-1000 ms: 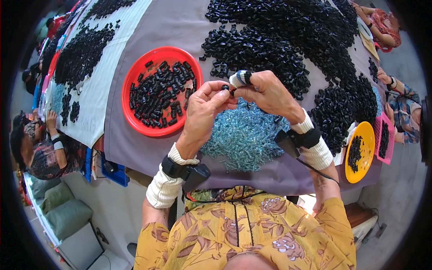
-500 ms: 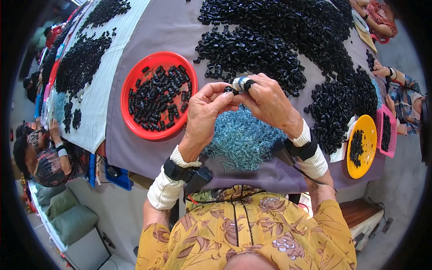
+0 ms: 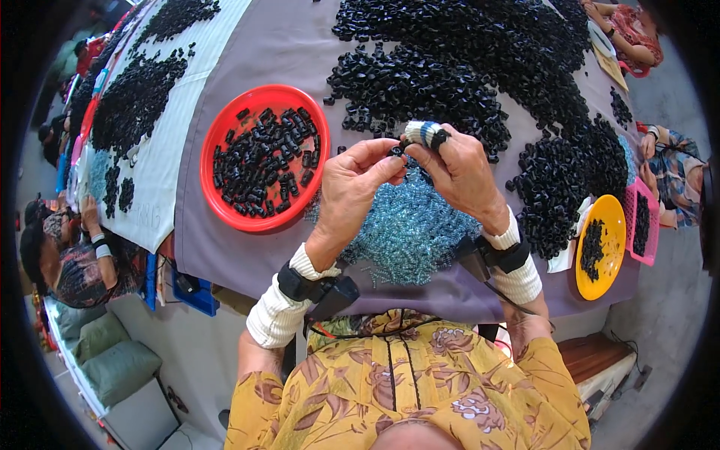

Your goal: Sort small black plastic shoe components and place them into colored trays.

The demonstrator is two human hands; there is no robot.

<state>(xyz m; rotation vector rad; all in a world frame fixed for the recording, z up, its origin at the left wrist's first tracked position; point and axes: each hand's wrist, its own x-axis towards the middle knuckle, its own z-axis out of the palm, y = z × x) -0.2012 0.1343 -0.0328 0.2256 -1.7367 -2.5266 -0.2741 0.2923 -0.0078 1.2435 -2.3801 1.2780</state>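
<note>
While our left hand (image 3: 346, 187) pinches a black part (image 3: 397, 151) at its fingertips, by the blue heap's (image 3: 409, 229) far edge, our right hand (image 3: 466, 174) sits just rightward; whether that one grips too, we can't tell, nor how the part's long axis runs.

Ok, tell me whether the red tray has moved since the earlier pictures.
No: judged against the white cloth beside it, the red tray keeps its place on the purple cloth.
</note>
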